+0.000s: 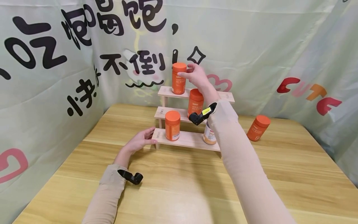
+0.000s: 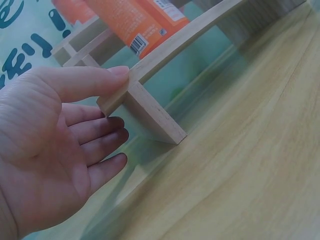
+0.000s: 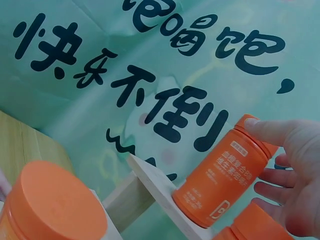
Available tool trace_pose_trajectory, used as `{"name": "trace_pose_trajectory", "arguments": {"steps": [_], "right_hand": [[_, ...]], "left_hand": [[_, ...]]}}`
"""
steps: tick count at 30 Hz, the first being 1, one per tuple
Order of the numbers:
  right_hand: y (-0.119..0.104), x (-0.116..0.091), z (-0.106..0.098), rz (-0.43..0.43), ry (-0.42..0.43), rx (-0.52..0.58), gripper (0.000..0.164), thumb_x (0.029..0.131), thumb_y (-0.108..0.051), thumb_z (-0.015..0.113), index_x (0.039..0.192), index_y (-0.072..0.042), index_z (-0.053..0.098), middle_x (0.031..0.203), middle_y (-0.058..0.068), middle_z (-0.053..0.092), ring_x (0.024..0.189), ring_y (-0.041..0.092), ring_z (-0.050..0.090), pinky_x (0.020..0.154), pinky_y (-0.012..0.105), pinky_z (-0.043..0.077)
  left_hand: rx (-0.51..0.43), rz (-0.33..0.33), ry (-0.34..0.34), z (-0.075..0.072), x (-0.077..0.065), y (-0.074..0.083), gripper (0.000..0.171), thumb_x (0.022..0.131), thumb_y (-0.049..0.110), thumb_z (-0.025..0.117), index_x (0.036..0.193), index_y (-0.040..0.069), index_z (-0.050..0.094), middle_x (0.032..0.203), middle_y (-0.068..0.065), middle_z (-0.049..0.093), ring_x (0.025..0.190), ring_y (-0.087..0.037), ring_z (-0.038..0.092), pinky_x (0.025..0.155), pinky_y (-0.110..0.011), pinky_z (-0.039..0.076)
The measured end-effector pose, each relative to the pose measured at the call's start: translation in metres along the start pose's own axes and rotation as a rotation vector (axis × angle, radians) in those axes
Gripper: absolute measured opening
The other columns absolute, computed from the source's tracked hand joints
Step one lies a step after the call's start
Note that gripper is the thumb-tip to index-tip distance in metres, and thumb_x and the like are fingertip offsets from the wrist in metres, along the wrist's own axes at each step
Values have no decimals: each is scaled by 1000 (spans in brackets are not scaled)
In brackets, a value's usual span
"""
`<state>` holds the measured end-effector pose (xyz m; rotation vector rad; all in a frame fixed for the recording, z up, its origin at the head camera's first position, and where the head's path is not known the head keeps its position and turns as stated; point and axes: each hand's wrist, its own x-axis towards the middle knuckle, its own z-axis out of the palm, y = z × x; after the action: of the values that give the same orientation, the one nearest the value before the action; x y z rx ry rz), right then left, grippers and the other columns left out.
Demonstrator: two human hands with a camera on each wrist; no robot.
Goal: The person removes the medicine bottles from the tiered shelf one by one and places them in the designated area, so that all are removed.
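On the top step of a three-tier wooden display stand (image 1: 193,141) stands an orange supplement bottle (image 1: 178,82), upright. My right hand (image 1: 197,76) grips it near the cap from the right. In the right wrist view, the thumb lies across the cap of this bottle (image 3: 222,175), fingers behind. At the lowest step's left end, my left hand (image 1: 141,140) holds the board; in the left wrist view the thumb presses the board's edge, with the other fingers bent beside its end. Another orange bottle (image 1: 172,126) stands on that step, close to the left hand.
The middle step carries an orange bottle (image 1: 195,101), partly behind the right wrist. A white-and-orange bottle (image 1: 209,135) sits on the lowest step, half covered by the right sleeve. Right of the stand, an orange bottle (image 1: 258,128) rests on the wooden table (image 1: 167,186). Printed cloth (image 1: 251,46) hangs behind.
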<state>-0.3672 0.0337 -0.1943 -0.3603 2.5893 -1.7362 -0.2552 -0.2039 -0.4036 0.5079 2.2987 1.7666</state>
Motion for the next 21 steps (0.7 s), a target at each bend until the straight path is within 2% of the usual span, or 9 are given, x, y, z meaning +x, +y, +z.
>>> {"name": "trace_pose_trajectory", "arguments": {"steps": [4,14,21], "right_hand": [[1,3,4,-10,-8,-15,64,86,-26,66,140,-11,35,132,8,49,115,19,46,95,31,41],[1,7,13,-28,-16,-55,62,86,-21,66,139,-10,36,133,5,48,116,19,46,102,33,36],[2,7,16,-41,13,-94,57,86,-17,66,135,-7,38,128,7,51,114,21,48,101,34,38]], "left_hand": [[0,-5,3,0,1,0,76,86,4,62,143,-10,14,149,-26,17,135,-39,22,110,-45,21],[2,-22,14,-1,1,0,76,86,6,63,144,-9,15,149,-25,18,135,-37,22,110,-45,20],[4,-23,9,0,2,-2,76,86,6,63,144,-8,15,149,-25,17,136,-37,21,110,-44,19]]}}
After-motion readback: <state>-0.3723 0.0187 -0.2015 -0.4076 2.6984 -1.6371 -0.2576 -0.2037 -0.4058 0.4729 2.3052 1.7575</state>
